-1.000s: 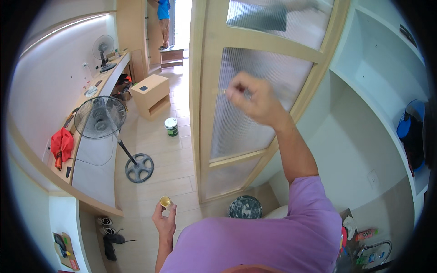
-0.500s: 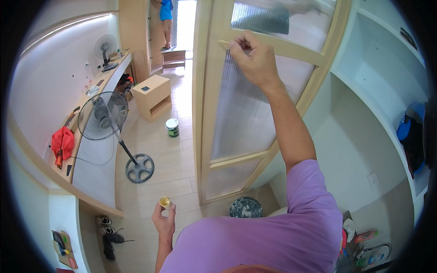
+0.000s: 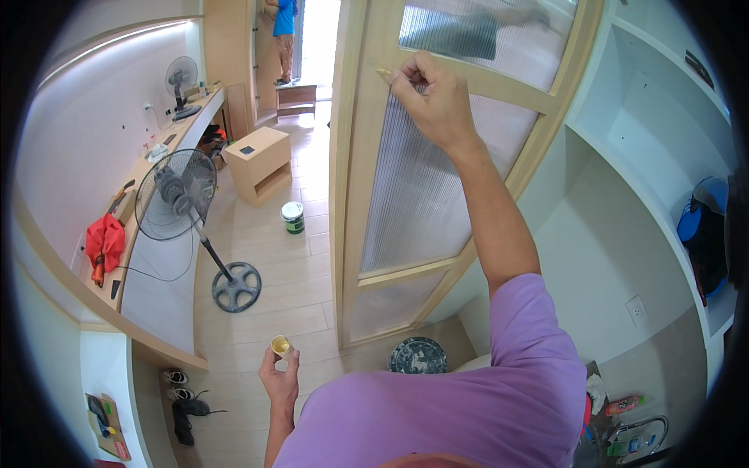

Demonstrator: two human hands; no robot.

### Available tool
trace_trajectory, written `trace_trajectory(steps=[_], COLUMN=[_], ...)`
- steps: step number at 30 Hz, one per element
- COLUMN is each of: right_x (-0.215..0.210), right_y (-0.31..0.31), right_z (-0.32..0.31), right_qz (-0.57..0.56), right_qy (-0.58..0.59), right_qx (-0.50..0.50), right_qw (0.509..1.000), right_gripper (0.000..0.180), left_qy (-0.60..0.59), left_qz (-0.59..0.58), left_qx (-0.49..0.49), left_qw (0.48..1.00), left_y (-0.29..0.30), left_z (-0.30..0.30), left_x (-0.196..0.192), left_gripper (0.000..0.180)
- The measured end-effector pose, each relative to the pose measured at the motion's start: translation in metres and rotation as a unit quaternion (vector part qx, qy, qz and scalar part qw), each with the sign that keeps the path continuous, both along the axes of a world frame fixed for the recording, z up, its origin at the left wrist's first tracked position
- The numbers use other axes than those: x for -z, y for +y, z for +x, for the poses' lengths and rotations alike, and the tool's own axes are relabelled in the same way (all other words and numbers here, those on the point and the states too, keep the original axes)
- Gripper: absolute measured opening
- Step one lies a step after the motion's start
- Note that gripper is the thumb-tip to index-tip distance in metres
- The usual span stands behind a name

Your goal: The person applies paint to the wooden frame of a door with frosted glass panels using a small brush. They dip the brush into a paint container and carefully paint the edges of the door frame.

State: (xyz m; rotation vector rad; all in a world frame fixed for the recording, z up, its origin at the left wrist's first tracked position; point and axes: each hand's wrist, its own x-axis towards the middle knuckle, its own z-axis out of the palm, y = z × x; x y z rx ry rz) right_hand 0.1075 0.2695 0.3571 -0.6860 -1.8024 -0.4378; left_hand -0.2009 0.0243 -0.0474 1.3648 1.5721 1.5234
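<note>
My left hand [image 3: 279,380], low and left of my body, is closed round a small pale cup [image 3: 282,346] with yellowish stuff inside. Raised in front of me, my right hand [image 3: 431,97] has its fingers pinched together at the pale wooden door frame [image 3: 365,132], by the crossbar. Whatever that pinch holds is too small or too hidden to name. A small yellowish mark [image 3: 382,72] shows on the frame just left of the fingertips. Ribbed translucent panels [image 3: 413,187] fill the door below and above the crossbar.
A standing fan [image 3: 178,195], a paint can [image 3: 292,218] and a wooden box unit [image 3: 259,165] stand on the floor to the left. A stained round bucket [image 3: 417,356] sits at the door's foot. Far off, a person in blue [image 3: 284,27] stands on a step [image 3: 296,101].
The view has shifted very slightly. My right fingers stay at nearly the same place on the frame, and my left hand keeps holding the cup.
</note>
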Motion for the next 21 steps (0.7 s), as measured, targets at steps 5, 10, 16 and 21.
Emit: trace_trajectory(steps=[5, 10, 16, 21], right_x=[-0.0025, -0.0009, -0.0042, -0.0063], right_y=[-0.0051, -0.0038, -0.0021, -0.0069], right_z=[-0.0057, -0.0009, -0.0031, -0.0067], right_qz=[-0.012, -0.025, -0.025, -0.056], right_qy=[0.029, 0.013, 0.051, 0.031], right_qx=[-0.009, -0.005, -0.023, -0.009], right_qw=[0.999, 1.0, 0.998, 0.998], right_gripper=[0.022, 0.021, 0.021, 0.022], left_qy=[-0.01, -0.008, 0.003, -0.005], left_qz=[0.013, 0.003, 0.006, 0.006], left_qx=[-0.003, -0.005, -0.01, -0.012], left_qw=[1.0, 1.0, 1.0, 1.0], left_y=[-0.0017, -0.0044, -0.0055, -0.0072], left_z=[0.0007, -0.0005, -0.0024, -0.0029], left_x=[0.0019, 0.0024, 0.0051, 0.0047], left_gripper=[0.033, 0.034, 0.035, 0.035])
